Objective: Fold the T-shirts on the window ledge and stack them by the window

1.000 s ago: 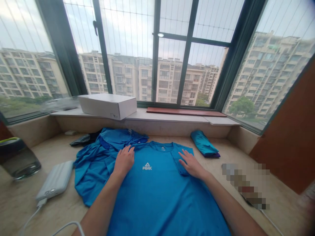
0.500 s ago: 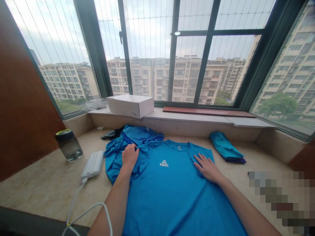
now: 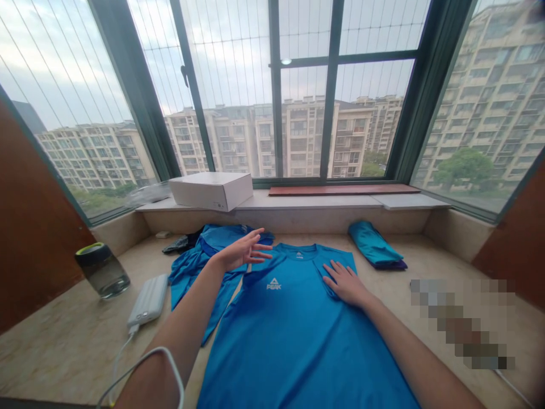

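Note:
A blue T-shirt (image 3: 281, 329) with a white logo lies spread front up on the stone counter, its collar toward the window. My right hand (image 3: 344, 282) rests flat on its right shoulder and sleeve, fingers spread, gripping nothing. Over the shirt's left shoulder, my left hand (image 3: 244, 250) is raised with fingers apart and holds nothing. Beneath and left of that hand, more crumpled blue clothing (image 3: 187, 278) lies in a heap, partly hidden by my forearm. The spread shirt's left sleeve looks folded inward.
A dark water bottle (image 3: 102, 271) and a white power bank (image 3: 148, 300) with a cable stand at left. A folded teal garment (image 3: 377, 245) lies back right. On the sill are a white box (image 3: 212, 191) and a reddish board (image 3: 340, 190). A blurred-out object (image 3: 462, 324) is at right.
My left hand has come off the bunched fabric, opened and moved right over the shirt's shoulder. The shirt's left edge now lies apart from the heap. My right hand stays on the shirt.

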Available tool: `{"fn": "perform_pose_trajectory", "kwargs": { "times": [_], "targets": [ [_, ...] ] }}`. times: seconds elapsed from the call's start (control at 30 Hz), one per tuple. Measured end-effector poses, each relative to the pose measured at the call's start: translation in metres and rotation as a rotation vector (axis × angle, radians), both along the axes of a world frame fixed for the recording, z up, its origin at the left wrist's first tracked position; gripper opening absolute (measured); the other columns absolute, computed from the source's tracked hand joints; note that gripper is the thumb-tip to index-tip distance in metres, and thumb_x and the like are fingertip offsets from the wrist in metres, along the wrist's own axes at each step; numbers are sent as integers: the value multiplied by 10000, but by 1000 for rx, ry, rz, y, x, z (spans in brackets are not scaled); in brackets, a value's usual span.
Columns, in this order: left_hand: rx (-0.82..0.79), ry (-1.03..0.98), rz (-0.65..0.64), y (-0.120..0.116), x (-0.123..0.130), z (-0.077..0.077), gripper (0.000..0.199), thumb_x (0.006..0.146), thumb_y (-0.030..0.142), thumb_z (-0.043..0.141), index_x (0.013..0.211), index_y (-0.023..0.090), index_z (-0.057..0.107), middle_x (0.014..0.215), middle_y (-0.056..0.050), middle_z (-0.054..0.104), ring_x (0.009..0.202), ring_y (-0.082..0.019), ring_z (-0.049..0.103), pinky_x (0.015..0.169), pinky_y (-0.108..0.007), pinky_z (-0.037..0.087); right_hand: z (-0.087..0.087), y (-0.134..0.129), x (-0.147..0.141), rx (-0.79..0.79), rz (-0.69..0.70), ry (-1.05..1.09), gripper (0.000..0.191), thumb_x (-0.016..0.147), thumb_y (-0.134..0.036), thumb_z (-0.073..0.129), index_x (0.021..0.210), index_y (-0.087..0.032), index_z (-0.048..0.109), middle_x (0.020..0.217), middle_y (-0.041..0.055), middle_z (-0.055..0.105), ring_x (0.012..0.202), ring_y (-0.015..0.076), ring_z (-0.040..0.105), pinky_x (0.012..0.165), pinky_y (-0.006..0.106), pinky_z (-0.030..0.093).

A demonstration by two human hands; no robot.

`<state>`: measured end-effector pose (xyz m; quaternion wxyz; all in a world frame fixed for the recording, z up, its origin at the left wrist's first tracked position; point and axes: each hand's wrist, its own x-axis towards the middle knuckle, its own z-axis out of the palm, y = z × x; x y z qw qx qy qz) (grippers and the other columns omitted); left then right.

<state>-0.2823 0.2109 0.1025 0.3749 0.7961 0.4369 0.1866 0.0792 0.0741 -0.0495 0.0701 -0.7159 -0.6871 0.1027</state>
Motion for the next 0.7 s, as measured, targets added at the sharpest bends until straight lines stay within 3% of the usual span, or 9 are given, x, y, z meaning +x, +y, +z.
{"fn": "perform_pose_trajectory", "kwargs": {
  "times": [0.1,0.17,0.27,0.37,0.47,0.53,0.63,0.7],
  "targets": [
    [57,104,-187,-10,22,-24,610,1069,558,207,1549,229,390,1289,-152,709,1054,-242,736,915,-400,567,2,0,0,0,-2,13,656,1043,-572,284,1626,-273,287,1711,89,182,1579,318,147,1249,547,114],
    [137,209,-161,-16,32,-47,569,1043,519,351,1485,190,492,1365,-167,668,1218,-290,663,1039,-443,504,3,0,0,0,-1,16,656,1043,-575,278,1627,-276,283,1711,87,180,1579,312,151,1249,543,115],
    [242,346,-118,-26,39,-80,585,956,457,552,1467,173,530,1542,-184,512,1461,-364,426,1207,-532,302,4,0,-1,-5,-2,9,659,1045,-579,269,1628,-273,278,1712,87,176,1580,307,151,1250,541,115],
    [324,475,-64,-31,37,-100,619,969,449,528,1502,137,490,1624,-208,379,1527,-394,290,1237,-592,189,3,-4,-2,-17,-3,6,664,1047,-581,269,1631,-266,269,1713,86,166,1581,306,141,1252,537,109],
    [394,552,-6,-25,33,-105,605,1018,435,424,1511,88,467,1623,-248,355,1524,-400,294,1229,-595,204,3,-9,-3,-5,-5,18,662,1045,-599,267,1628,-285,278,1710,74,185,1579,311,155,1248,547,133],
    [447,571,11,-15,33,-101,564,1026,354,395,1515,80,457,1630,-247,343,1527,-375,298,1234,-555,218,8,-10,1,34,3,16,639,1037,-592,319,1591,-280,381,1679,90,300,1550,326,257,1231,539,210],
    [515,575,19,5,35,-91,573,967,183,424,1534,103,433,1647,-217,329,1540,-321,285,1242,-482,233,24,2,15,105,6,-12,496,1023,-444,430,1423,-219,619,1541,143,520,1420,328,475,1177,470,339],
    [523,587,26,19,38,-85,622,905,134,479,1526,128,450,1607,-216,406,1509,-325,354,1216,-477,293,37,17,29,134,-19,-31,432,999,-336,477,1363,-195,663,1466,164,584,1352,325,538,1146,444,377]
  ]
}}
